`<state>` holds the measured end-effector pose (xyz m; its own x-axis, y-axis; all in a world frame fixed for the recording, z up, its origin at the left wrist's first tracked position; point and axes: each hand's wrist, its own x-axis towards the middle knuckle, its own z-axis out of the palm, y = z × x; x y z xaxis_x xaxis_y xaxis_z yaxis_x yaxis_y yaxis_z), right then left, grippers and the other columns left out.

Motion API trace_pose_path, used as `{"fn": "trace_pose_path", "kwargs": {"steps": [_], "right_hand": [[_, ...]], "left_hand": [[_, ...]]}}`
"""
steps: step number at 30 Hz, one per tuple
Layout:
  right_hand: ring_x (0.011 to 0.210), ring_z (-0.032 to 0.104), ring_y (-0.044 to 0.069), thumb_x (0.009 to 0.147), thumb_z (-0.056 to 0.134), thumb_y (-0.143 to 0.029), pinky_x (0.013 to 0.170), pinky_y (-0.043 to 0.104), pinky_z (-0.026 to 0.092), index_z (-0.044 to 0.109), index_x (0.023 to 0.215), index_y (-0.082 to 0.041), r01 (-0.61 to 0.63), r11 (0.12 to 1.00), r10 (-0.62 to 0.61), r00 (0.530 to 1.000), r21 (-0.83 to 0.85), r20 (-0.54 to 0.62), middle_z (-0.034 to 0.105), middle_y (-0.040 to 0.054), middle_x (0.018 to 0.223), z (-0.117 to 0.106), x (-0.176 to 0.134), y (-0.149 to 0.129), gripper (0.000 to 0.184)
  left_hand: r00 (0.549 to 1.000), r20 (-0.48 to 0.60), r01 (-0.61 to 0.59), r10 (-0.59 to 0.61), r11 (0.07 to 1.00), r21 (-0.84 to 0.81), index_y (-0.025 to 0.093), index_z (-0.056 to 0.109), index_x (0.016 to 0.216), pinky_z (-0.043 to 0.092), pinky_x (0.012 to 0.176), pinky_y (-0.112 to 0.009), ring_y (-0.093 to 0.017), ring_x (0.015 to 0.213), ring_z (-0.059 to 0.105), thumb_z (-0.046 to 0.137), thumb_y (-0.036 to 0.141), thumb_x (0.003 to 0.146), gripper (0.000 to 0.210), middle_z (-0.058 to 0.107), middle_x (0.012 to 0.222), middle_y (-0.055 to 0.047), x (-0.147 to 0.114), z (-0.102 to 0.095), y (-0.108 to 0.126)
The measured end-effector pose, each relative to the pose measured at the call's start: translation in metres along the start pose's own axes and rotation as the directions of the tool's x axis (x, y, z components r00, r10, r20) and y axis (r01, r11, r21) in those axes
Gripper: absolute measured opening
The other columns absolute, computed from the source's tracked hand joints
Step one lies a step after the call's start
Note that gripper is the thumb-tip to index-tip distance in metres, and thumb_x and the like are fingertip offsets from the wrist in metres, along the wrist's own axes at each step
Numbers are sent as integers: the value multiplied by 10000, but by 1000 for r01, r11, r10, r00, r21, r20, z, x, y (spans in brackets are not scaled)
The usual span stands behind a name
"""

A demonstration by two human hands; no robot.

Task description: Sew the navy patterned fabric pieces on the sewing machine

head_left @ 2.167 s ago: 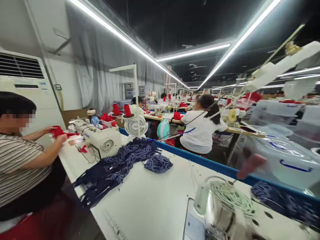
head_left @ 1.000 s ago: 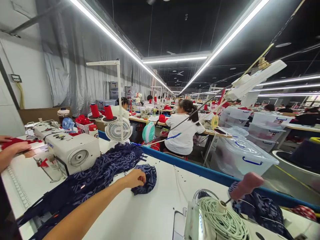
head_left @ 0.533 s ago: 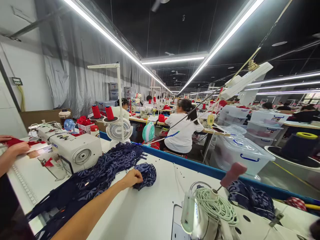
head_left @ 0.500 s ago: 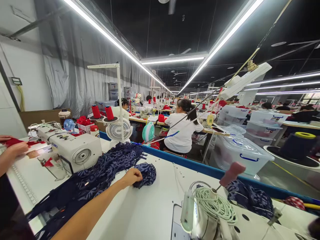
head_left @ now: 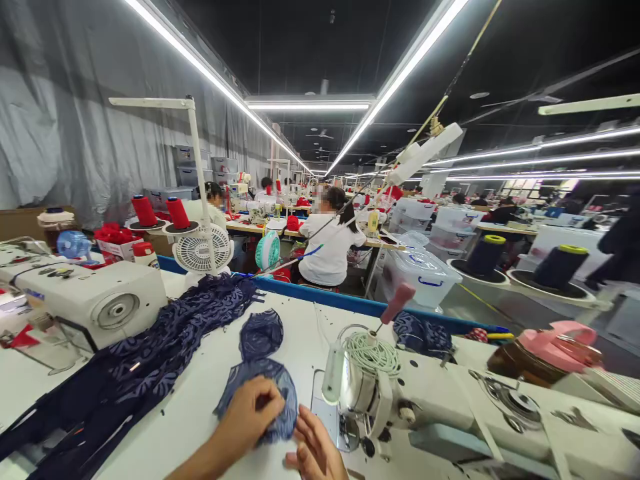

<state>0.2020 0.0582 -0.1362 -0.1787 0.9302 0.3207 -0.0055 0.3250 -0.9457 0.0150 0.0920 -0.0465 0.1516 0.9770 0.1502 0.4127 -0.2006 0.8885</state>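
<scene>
Left hand [head_left: 255,407]: thumb and forefinger curled together on the near navy piece, pinching it against the table.
Right hand [head_left: 320,443]: fingers loosely spread beside the piece's right edge; whether they touch the cloth I cannot tell.
Near piece [head_left: 265,367]: patterned, flat on the tabletop, just left of the needle plate [head_left: 320,403], short of the needle.
So far: this one piece is under hand; any stitching on it is too small to judge.
Remaining: a far piece [head_left: 261,335] just beyond, a long navy heap [head_left: 165,340] to the left and a tied bundle [head_left: 423,333] behind the near machine [head_left: 450,393], none held.
Table [head_left: 190,407]: white, specked with scraps, edged by a blue trough [head_left: 320,299].
Neighbouring station: another sewing machine [head_left: 80,293], red cones [head_left: 144,211], white fan [head_left: 190,252].
Room: a worker in a white shirt [head_left: 325,253], clear boxes [head_left: 420,273], strip lights [head_left: 310,106] under a dark ceiling.
</scene>
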Motion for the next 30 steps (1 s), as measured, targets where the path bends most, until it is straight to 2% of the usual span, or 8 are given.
{"fn": "trace_pose_path", "kwargs": {"steps": [5,9,11,14,18,20,24,30], "right_hand": [[822,704,239,875,552,-739,751,320,552,679,975,-204,-192,975,194,981,-108,8,725,51,872,-14,-16,7,559],[572,633,176,917,610,-437,560,240,493,590,1171,-235,-147,903,131,989,-405,-66,623,-47,639,-45,-40,-5,325],[580,632,182,906,590,-295,573,250,497,527,1243,-231,30,714,-72,997,-699,-30,626,-32,681,-60,-45,-14,348],[722,658,208,913,516,-172,611,273,508,573,992,-236,350,322,-324,914,-880,245,655,34,844,-75,-46,-24,116],[675,640,174,933,467,-60,558,260,456,606,920,-227,502,170,-375,829,-848,415,681,2,801,-85,-48,-23,218],[676,640,169,937,466,-57,545,275,437,631,981,-217,543,144,-390,800,-827,456,714,-3,838,-90,-49,-22,234],[781,652,190,948,500,-146,638,322,454,653,1057,-181,611,159,-401,757,-775,515,733,39,965,-99,-41,-34,191],[876,661,203,981,553,-265,797,361,434,634,1201,-186,524,187,-364,823,-831,437,726,59,1124,-106,-32,-40,247]], "left_hand": [[956,-20,-278,293,925,259,247,639,1116,572,874,-329,-231,992,671,512,302,963,206,689,1086,-81,-58,59,-38],[824,41,-484,565,664,570,232,539,1337,611,890,-373,-278,1085,680,631,275,897,451,675,1226,-124,-57,70,-47],[805,94,-507,586,595,624,218,558,1310,613,882,-396,-287,1086,677,593,218,894,417,673,1225,-132,-52,76,-37],[740,145,-590,657,530,609,176,591,1230,573,940,-347,-242,1124,657,448,98,911,358,681,1212,-126,-47,91,-21],[606,226,-697,763,371,614,152,624,1153,539,931,-268,-194,1079,667,399,130,971,290,736,1156,-76,-42,106,-19],[614,285,-696,737,334,635,172,625,1180,525,944,-302,-212,1118,647,441,134,953,295,718,1232,-49,-38,106,-20],[727,360,-649,584,415,638,161,531,1363,479,996,-372,-252,1231,559,483,112,876,492,598,1416,-70,-29,101,-16],[842,304,-530,445,586,613,209,462,1439,441,1028,-437,-271,1239,520,478,131,919,525,575,1422,-74,-5,105,-6]]}}
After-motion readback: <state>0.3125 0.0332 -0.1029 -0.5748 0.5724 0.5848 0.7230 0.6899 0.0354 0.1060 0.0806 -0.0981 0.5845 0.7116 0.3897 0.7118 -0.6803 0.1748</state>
